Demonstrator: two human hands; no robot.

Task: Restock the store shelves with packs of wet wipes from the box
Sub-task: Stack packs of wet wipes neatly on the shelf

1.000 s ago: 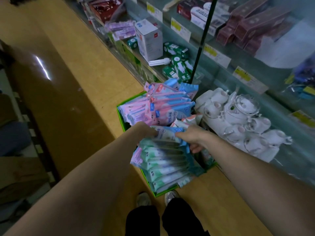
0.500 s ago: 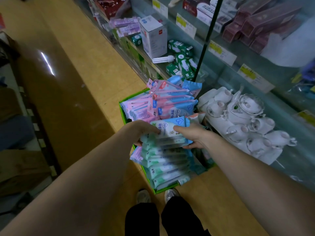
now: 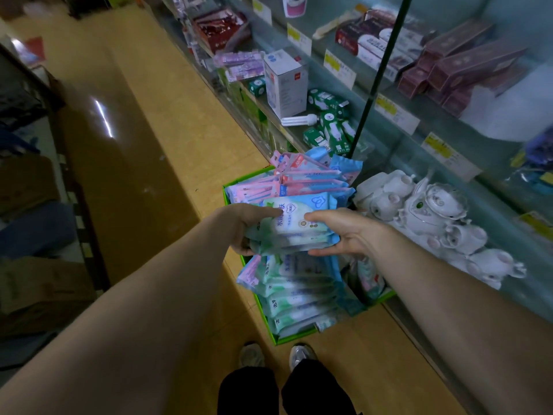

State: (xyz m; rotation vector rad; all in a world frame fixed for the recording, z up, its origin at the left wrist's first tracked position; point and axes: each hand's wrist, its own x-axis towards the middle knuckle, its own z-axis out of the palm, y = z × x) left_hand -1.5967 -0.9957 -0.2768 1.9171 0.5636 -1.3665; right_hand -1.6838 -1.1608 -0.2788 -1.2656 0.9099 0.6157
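Observation:
A green box (image 3: 270, 335) stands on the floor by the glass shelves (image 3: 398, 136), filled with wet wipe packs: pink ones (image 3: 302, 182) at the far end, blue-green ones (image 3: 296, 301) near my feet. Above the box I hold a small stack of blue-green wet wipe packs (image 3: 294, 224). My left hand (image 3: 242, 223) grips the stack's left end, thumb on top. My right hand (image 3: 338, 232) grips its right end, thumb on top and fingers underneath.
A white porcelain tea set (image 3: 431, 217) sits on the lowest shelf right of the box. Green bulb boxes (image 3: 332, 127) and a white carton (image 3: 284, 82) lie on the shelf beyond. A dark counter (image 3: 98, 163) runs along the left. My shoes (image 3: 278, 354) stand just before the box.
Both hands have lifted the stack of blue-green packs up out of the box, from among the packs to well above them. The view has tilted up toward the shelves.

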